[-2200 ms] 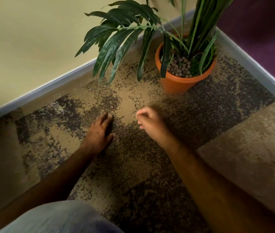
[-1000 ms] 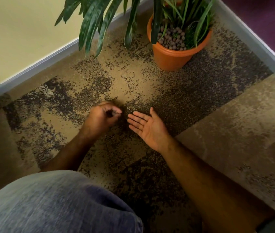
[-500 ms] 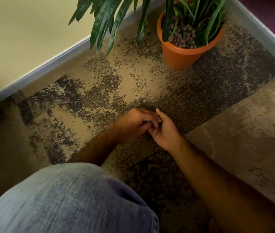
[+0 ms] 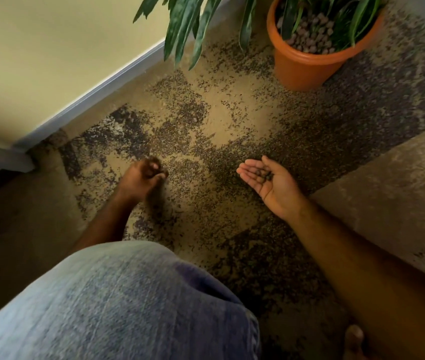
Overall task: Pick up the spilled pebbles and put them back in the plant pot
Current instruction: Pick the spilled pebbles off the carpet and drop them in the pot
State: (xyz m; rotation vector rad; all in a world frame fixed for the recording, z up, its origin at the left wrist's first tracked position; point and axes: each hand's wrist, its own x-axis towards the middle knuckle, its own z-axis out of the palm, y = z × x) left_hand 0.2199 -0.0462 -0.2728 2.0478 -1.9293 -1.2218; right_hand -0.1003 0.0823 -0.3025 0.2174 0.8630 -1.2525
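- You were mid-gathering: your right hand (image 4: 268, 181) lay open, palm up, cupping a few pebbles (image 4: 262, 174).
- Your left hand (image 4: 143, 178) was curled on the carpet (image 4: 232, 131) (pinching something? can't tell).
- Next called for tipping them into the pot (image 4: 307, 66), well ahead.

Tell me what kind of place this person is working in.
Probably an indoor room corner, in a home or office: patterned carpet tiles, a painted wall with skirting board, and an orange plant pot on the floor.
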